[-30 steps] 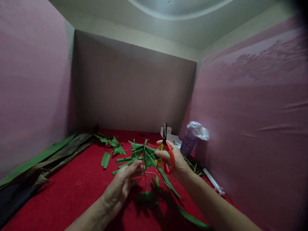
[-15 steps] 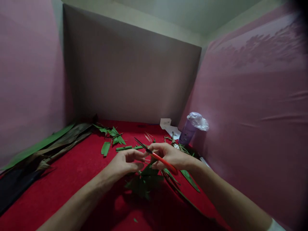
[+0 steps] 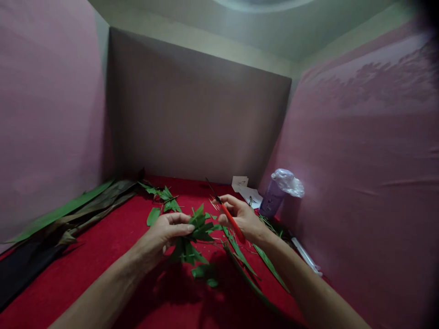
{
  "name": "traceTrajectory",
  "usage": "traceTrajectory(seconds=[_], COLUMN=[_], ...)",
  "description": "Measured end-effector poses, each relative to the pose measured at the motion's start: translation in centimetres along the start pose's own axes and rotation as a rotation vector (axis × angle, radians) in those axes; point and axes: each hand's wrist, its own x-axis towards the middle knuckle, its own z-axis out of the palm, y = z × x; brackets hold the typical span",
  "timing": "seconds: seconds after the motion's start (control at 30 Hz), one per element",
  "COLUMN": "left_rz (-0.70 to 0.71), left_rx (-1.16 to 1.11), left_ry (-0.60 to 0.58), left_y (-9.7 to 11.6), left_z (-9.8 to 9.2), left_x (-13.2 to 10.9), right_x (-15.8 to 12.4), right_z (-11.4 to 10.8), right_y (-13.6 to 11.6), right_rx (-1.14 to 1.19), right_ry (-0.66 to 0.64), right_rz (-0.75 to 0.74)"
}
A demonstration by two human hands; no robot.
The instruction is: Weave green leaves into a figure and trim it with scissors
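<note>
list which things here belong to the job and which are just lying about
Part of the job:
leaves, in the left hand
scissors, in the right hand
probably the loose leaves further back

Seemingly just lying about:
purple container
papers beside it
long white thing on the right

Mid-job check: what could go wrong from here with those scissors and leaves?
The scissors in the right hand are near the left hand, so a careless swing might nick its fingers. The green leaves are pinched only near one edge, so they may slip or tear. The thin pale sticks beyond the hands could get knocked about.
</note>
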Motion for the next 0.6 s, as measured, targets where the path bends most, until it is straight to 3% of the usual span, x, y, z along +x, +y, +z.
traceTrajectory(seconds=[0.1, 0.17, 0.3, 0.6], left_rz=[0.100, 0.129, 0.131, 0.089], left_rx=[-0.045, -0.070, -0.110, -0.125], left_ry=[0.174, 0.221, 0.235, 0.201], left_y=[0.7, 1.0, 1.2, 0.7], left_z=[-0.6, -0.9, -1.4, -1.3], left_x=[0.3, 0.4, 0.5, 0.8], right_x=[-0.5, -1.0, -2.0, -2.6], right_z=[-0.5, -0.6, -0.7, -1.0], right_y=[1.8, 3.1, 4.5, 4.7], right_rx=[-0.035, -0.074, -0.196, -0.278], right_ry=[-0.015, -0.032, -0.092, -0.111], right_rz=[0.013, 0.052, 0.099, 0.087])
